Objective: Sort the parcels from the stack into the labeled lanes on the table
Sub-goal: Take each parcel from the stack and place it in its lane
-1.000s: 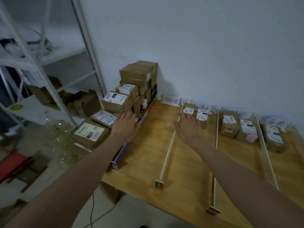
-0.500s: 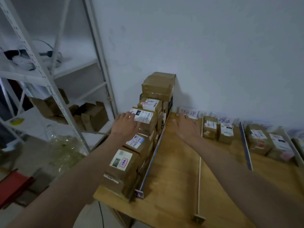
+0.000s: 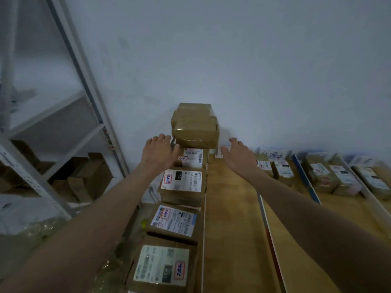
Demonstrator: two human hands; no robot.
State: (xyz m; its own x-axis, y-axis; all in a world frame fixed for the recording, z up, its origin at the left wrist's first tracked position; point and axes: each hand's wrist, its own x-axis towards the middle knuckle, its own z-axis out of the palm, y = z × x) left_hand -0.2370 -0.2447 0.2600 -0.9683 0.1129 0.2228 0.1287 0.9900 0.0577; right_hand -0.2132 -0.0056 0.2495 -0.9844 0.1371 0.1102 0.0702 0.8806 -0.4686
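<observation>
Both hands reach toward the top parcel (image 3: 195,129), a plain brown box crowning the stack (image 3: 182,187) at the left end of the bench (image 3: 232,208), hard against the wall. The left hand (image 3: 157,152) hovers just beside the box's left face with fingers spread, the right hand (image 3: 237,157) lies off to its right, fingers straight and apart — neither holds anything, and neither appears to touch the cardboard yet. The risk I see is height and overhang: that top parcel sits skewed on the one behind it, so a one-sided nudge from the nearer left hand could slide it toward the wall or tip it off onto the labelled parcels stepped down below. A loose two-palm squeeze on glossy tape could also slip. Parcels already lie in the lanes to the right, split by a white divider (image 3: 266,218) and a blue divider (image 3: 304,176). Hard to judge: the top box shows no label from here, so its lane cannot be told; the handwritten lane cards (image 3: 273,154) are blurred; the right-most lanes run out of frame; and the base of the stack is hidden by the forearm.
</observation>
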